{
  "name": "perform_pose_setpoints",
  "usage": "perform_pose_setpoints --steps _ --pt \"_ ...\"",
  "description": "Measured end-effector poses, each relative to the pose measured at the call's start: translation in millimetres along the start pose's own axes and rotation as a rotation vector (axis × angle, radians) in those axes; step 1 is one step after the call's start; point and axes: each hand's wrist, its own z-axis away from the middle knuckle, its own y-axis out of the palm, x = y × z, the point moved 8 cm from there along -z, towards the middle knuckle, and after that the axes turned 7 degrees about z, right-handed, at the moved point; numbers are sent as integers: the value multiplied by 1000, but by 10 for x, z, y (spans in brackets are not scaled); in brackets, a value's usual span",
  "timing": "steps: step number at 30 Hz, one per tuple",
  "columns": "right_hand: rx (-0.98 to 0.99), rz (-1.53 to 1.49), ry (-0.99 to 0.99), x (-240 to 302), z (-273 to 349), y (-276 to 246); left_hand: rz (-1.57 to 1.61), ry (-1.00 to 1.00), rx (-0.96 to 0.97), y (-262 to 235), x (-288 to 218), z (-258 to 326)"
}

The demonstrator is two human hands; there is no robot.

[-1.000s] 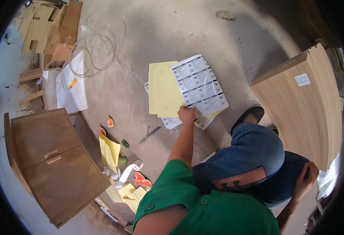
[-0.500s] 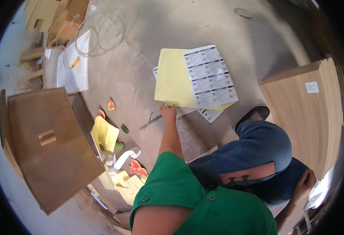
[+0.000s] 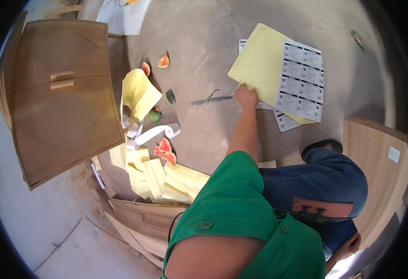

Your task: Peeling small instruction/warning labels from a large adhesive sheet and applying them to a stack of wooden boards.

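My left hand (image 3: pixel 246 96) reaches down to the floor, its fingers closed on the near-left edge of a yellow sheet of paper (image 3: pixel 259 60). A white sheet printed with rows of black label-like boxes (image 3: pixel 300 81) lies over the right side of the yellow one. Part of another printed sheet (image 3: pixel 286 122) peeks out underneath. My right hand (image 3: pixel 349 247) is low at the right, beside my bent knee in blue jeans (image 3: pixel 320 179). Its fingers look curled, and whether anything is in them cannot be made out.
Watermelon pieces (image 3: pixel 165 145) lie on the floor at the left, near crumpled yellow paper (image 3: pixel 141 95) and a curled white strip (image 3: pixel 155 133). A brown cabinet-door-like panel (image 3: pixel 64 107) stands at far left. Wood-grain boards (image 3: pixel 371 158) are stacked at the right, more boards (image 3: pixel 148 214) below left.
The view has turned, so the sheets and my left hand appear farther right and higher. My left hand stays on the yellow sheet's edge. My right hand appears lower in the picture.
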Motion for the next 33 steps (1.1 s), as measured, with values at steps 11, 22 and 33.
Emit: perform_pose_setpoints --steps 11,22,33 --pt "42 30 70 69 23 -72 -52 49 209 -57 -42 -293" --pt "-6 -35 53 362 -33 -164 620 81 345 -51 103 -198" --pt "-7 -4 41 362 20 -207 940 -45 397 -216 -389 162"
